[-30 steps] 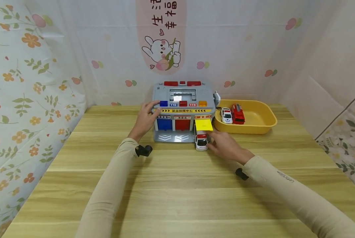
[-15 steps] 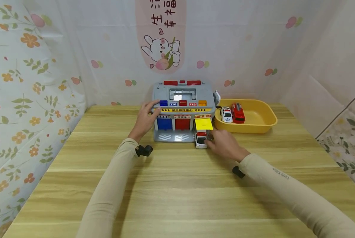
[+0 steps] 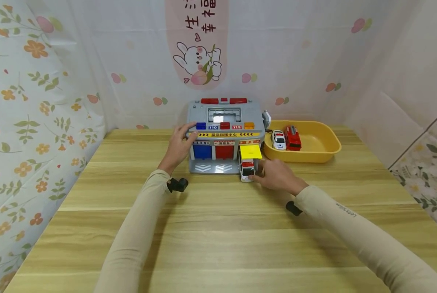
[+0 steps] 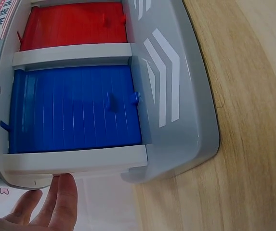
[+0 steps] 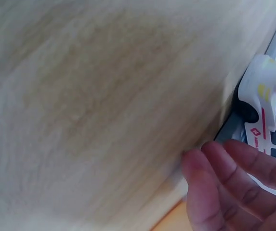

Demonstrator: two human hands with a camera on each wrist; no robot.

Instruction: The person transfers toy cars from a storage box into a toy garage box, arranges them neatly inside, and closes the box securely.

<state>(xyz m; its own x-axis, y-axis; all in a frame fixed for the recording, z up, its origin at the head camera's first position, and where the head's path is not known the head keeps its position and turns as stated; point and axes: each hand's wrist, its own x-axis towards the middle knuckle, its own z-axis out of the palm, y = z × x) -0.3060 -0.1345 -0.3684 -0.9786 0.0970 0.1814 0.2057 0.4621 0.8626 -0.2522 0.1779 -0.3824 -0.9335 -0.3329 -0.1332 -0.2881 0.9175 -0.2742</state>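
Both arms (image 3: 130, 232) reach forward, the right grip (image 3: 276, 175) seemingly bent.

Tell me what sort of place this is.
Probably an indoor play corner or staged tabletop, possibly in a home. A toy rescue station stands on a wood-grain table, a yellow bin beside it holds toy vehicles, and what looks like patterned cloth hangs behind.

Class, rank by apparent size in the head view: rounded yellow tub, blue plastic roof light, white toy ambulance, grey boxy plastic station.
1. Grey boxy plastic station
2. Rounded yellow tub
3. White toy ambulance, partly hidden
4. Blue plastic roof light
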